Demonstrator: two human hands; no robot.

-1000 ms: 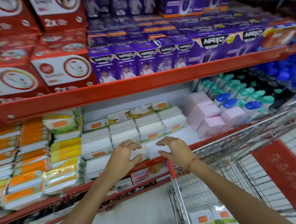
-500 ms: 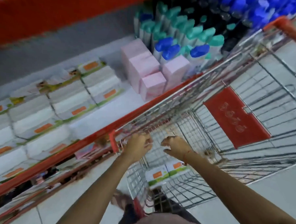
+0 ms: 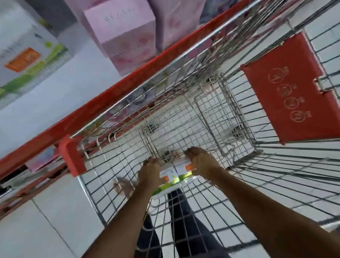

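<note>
Two white packs with orange and green labels lie side by side low in the wire shopping cart. My left hand grips their left side and my right hand grips their right side, fingers curled over the far ends. Both forearms reach down into the cart. The undersides of the packs are hidden, so whether they rest on the cart floor cannot be told.
The cart stands against a red-edged shelf holding pink boxes and white packs with orange labels. A red flap hangs on the cart's right wall. My dark trouser legs show through the wire above the tiled floor.
My hands left the white packs at the shelf front, swung right over the cart rim, and are now deep inside the cart. The view tilted steeply downward.
</note>
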